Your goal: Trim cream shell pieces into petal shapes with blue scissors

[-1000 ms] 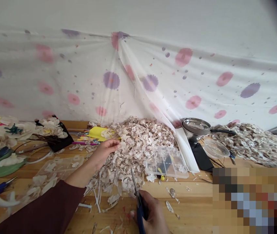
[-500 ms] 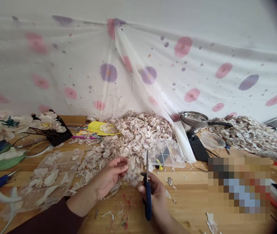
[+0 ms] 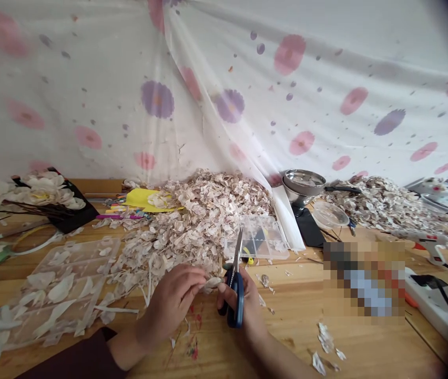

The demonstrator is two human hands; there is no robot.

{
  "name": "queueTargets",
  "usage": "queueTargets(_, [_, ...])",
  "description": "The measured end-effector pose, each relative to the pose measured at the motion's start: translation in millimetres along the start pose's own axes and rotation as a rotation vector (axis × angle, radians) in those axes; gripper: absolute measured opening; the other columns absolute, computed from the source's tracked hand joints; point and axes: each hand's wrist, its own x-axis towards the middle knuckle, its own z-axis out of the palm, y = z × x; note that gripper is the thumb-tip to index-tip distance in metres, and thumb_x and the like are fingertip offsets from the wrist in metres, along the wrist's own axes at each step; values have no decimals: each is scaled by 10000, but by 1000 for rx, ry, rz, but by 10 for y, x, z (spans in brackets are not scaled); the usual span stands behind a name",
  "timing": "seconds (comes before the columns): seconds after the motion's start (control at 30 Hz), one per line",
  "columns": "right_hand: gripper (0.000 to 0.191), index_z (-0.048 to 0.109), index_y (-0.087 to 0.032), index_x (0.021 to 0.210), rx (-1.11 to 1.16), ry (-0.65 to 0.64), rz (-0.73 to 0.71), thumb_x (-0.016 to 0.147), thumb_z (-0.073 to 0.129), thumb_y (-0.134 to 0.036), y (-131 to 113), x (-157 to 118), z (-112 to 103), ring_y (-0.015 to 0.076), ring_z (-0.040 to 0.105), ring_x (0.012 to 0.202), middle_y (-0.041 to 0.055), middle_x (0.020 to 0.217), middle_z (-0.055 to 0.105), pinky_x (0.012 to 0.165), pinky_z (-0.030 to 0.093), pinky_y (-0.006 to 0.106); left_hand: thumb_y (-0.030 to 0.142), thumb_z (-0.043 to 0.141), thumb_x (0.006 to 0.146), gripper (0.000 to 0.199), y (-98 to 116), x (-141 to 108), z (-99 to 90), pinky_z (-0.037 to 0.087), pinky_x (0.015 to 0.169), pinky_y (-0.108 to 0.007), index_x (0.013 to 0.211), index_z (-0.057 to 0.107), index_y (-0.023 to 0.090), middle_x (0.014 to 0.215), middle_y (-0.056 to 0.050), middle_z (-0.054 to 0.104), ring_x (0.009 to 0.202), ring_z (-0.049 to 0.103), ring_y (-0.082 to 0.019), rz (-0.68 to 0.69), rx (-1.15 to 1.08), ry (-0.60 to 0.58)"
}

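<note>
My left hand (image 3: 174, 297) is closed in a pinch, its fingertips on a pale, papery petal-like flake (image 3: 211, 285). My right hand (image 3: 250, 302) grips a pair of scissors (image 3: 238, 300) with dark blue handles, the blades pointing away from me and close together. The right thumb lies near the flake's right end; whether it touches the flake I cannot tell. Just beyond both hands rises a big heap of similar pale, dry flakes (image 3: 208, 210). Part of the held flake is hidden by the left fingers.
Left lies a clear compartment tray (image 3: 85, 263) with loose petals, near pale artificial flowers (image 3: 46, 189). A second clear divided box (image 3: 279, 239) borders the heap. Right are a metal bowl (image 3: 303, 181), a black phone-like slab (image 3: 311, 229), a glue gun (image 3: 431, 245) and a white power strip (image 3: 425, 300).
My view has shifted down and right. The left hand has turned over more, bringing the flake lower and nearer the right thumb. The scissors have tilted, their handles showing more broadly.
</note>
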Motion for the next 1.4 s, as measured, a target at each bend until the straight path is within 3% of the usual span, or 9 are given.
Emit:
queueTargets(0.1, [495, 503, -210, 936, 25, -14, 1, 672, 817, -487, 0, 2, -3, 81, 475, 397, -65, 596, 582, 388, 412, 198, 115, 534, 905, 195, 40, 10, -59, 531, 782, -306, 976, 654, 252, 870, -27, 768, 787, 699, -173, 319, 132, -52])
queueTargets(0.23, [501, 514, -205, 957, 54, -47, 1, 689, 804, -513, -6, -1, -19, 105, 492, 405, -64, 517, 572, 399, 416, 209, 106, 466, 930, 259, 105, 37, -121, 549, 792, -308, 1057, 645, 245, 856, -33, 785, 778, 723, -175, 510, 242, -126])
queueTargets(0.5, [530, 536, -211, 935, 113, -60, 24, 615, 857, -485, 47, 9, -41, 117, 568, 466, 2, 745, 663, 415, 456, 236, 121, 465, 928, 306, 47, -29, -135, 561, 841, -347, 1131, 656, 245, 894, -69, 790, 846, 730, -205, 572, 330, -122])
queueTargets(0.7, [525, 533, -202, 946, 103, -29, 28, 601, 872, -407, 40, 25, -48, 98, 552, 487, 17, 777, 694, 442, 446, 212, 85, 509, 905, 216, 70, 5, -96, 537, 826, -330, 962, 678, 206, 858, -48, 787, 803, 716, -187, 588, 378, -114])
queueTargets(0.83, [508, 554, -212, 958, 77, -6, 26, 590, 874, -353, -8, 16, -41, 103, 553, 518, -9, 779, 678, 459, 443, 209, 90, 565, 858, 177, 81, -35, -56, 535, 812, -341, 944, 646, 220, 863, -47, 757, 792, 695, -189, 422, 278, -128])
queueTargets(1.0, [498, 591, -216, 955, 63, -6, 29, 549, 879, -221, -9, 2, -20, 91, 543, 544, -39, 760, 673, 489, 423, 189, 118, 585, 852, 175, 89, -84, -15, 553, 798, -312, 979, 603, 238, 932, -68, 705, 880, 677, -200, 107, 138, -34])
queueTargets(1.3, [514, 646, -227, 965, 19, -23, -29, 524, 865, -79, -4, -28, 38, 126, 639, 704, -46, 758, 700, 673, 492, 199, 193, 574, 841, 261, 29, -233, 152, 566, 797, -330, 1096, 595, 242, 986, -57, 701, 882, 686, -202, -426, -171, -56])
queueTargets(1.4, [475, 657, -235, 987, -76, -62, -93, 580, 844, -76, 1, -50, 49, 147, 663, 792, -25, 831, 711, 737, 507, 214, 216, 581, 827, 287, -6, -247, 186, 559, 800, -355, 1112, 605, 223, 954, -62, 702, 873, 684, -214, -527, -281, -55])
